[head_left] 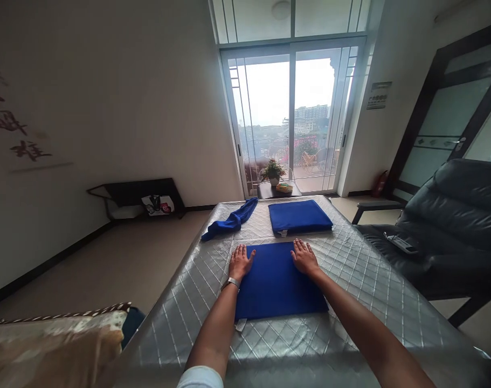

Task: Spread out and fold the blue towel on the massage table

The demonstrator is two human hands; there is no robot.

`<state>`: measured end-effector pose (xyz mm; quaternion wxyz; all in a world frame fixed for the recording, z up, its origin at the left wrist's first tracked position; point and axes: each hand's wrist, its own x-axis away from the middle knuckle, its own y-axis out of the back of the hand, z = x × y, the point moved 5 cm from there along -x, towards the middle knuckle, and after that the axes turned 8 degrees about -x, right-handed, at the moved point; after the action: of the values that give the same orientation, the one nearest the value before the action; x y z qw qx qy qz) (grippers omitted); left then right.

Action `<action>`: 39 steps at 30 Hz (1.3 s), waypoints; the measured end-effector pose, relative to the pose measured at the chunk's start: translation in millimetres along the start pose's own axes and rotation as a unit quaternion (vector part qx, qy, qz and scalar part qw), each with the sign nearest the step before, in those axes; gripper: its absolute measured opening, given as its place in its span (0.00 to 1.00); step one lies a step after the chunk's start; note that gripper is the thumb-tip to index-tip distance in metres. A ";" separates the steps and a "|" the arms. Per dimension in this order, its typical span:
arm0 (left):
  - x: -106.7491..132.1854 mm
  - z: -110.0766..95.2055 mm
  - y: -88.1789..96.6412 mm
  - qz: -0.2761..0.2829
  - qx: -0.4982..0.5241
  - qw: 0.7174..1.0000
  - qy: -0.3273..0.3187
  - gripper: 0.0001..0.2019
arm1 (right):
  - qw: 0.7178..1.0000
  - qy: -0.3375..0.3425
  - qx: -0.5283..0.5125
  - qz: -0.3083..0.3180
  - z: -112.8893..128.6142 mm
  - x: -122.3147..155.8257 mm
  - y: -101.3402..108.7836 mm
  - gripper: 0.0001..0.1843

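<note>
A blue cloth point(275, 283) lies folded flat on the quilted silver table cover point(350, 269) right in front of me. My left hand point(240, 261) rests flat on its far left corner, fingers spread, with a watch at the wrist. My right hand point(304, 257) lies flat on the far right corner, fingers stretched out. Beyond them sits a second folded blue cloth point(299, 216). A third blue cloth point(231, 220) lies rumpled and unfolded at the far left of the table.
A black leather armchair point(451, 226) with a remote point(401, 243) on its seat stands to the right. A small table with a potted plant point(273, 172) stands before the glass balcony door point(294, 118). A patterned cushion point(51, 345) lies at near left. A low dark shelf point(140, 199) lines the left wall.
</note>
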<state>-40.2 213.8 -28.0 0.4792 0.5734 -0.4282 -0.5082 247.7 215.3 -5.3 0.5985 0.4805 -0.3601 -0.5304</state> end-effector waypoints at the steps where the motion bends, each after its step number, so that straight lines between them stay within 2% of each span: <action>1: 0.0 -0.3 -0.1 -0.001 -0.002 1.000 0.000 0.41 | 1.000 0.000 -0.002 0.004 -0.3 4.7 -0.6 0.36; 5: 0.0 -1.7 -0.1 -0.001 -0.012 1.000 0.002 0.40 | 0.999 -0.010 -0.022 0.046 -5.1 20.6 -7.4 0.38; 8: 0.7 -2.3 2.3 0.006 -0.010 1.000 0.008 0.39 | 0.998 -0.013 -0.028 0.052 -6.6 25.2 -8.7 0.38; 12: 1.6 -7.7 15.4 -0.010 -0.012 1.000 0.003 0.38 | 0.998 -0.014 -0.030 0.046 -5.4 24.6 -7.6 0.37; 14: 3.3 -19.1 26.0 -0.036 -0.007 0.999 -0.008 0.37 | 0.998 -0.017 -0.036 0.045 -5.2 23.6 -8.1 0.38; 17: 11.1 -57.0 38.2 -0.055 0.031 0.997 -0.040 0.35 | 0.998 -0.016 -0.036 0.043 -5.3 22.9 -9.1 0.38; 23: 46.1 -179.1 33.8 -0.005 0.154 0.971 -0.185 0.35 | 0.998 0.003 -0.021 0.051 -6.7 27.9 -6.1 0.36; 24: 51.3 -192.1 30.7 0.005 0.171 0.966 -0.194 0.35 | 0.998 0.012 -0.017 0.056 -6.7 29.1 -5.6 0.36; 26: 58.6 -204.7 24.1 0.020 0.192 0.962 -0.193 0.35 | 0.998 0.022 -0.011 0.060 -6.9 30.5 -5.1 0.36; 28: 62.3 -200.7 18.5 0.026 0.188 0.965 -0.180 0.36 | 0.998 0.016 -0.011 0.054 -7.5 30.0 -5.0 0.36; 31: 62.2 -174.1 14.2 0.028 0.161 0.974 -0.159 0.38 | 0.999 0.002 -0.020 0.043 -7.1 27.3 -6.4 0.36; 39: 53.5 -57.2 13.9 0.045 0.045 0.997 -0.041 0.40 | 0.998 -0.015 -0.034 0.047 -7.1 23.4 -8.4 0.38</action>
<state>22.8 165.6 -22.1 0.4575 0.5531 -0.4956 -0.4890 256.2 194.0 -17.2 0.6337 0.4343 -0.3727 -0.5205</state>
